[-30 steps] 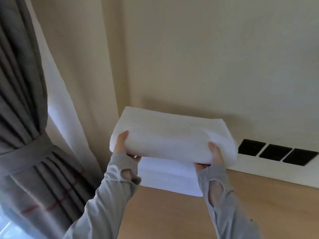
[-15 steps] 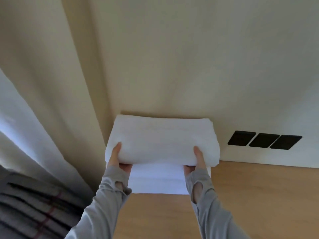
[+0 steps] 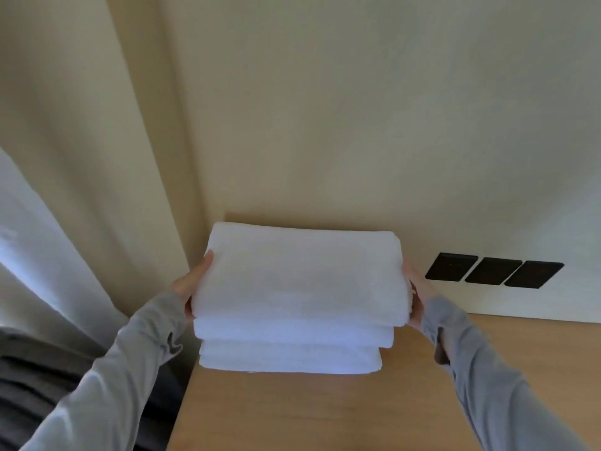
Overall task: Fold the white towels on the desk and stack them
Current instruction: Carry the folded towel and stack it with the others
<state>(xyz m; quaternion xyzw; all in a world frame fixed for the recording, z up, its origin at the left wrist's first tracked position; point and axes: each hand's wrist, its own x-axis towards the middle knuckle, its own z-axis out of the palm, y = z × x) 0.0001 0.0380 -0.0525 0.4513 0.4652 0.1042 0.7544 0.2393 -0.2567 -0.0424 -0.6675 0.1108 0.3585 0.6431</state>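
Holding the top towel (image 3: 302, 275) by its short ends, the left grip (image 3: 190, 284) and right grip (image 3: 419, 294) each clasp one end. Between and just below the grips, the lower folded towels (image 3: 292, 349) lie stacked on the wooden surface (image 3: 325, 411). Dark wall sockets (image 3: 494, 270) sit just beyond the right grip.

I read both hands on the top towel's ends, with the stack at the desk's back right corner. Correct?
No: the head view shows the stack at the desk's back left corner. The left hand and right hand are on the top towel's ends.
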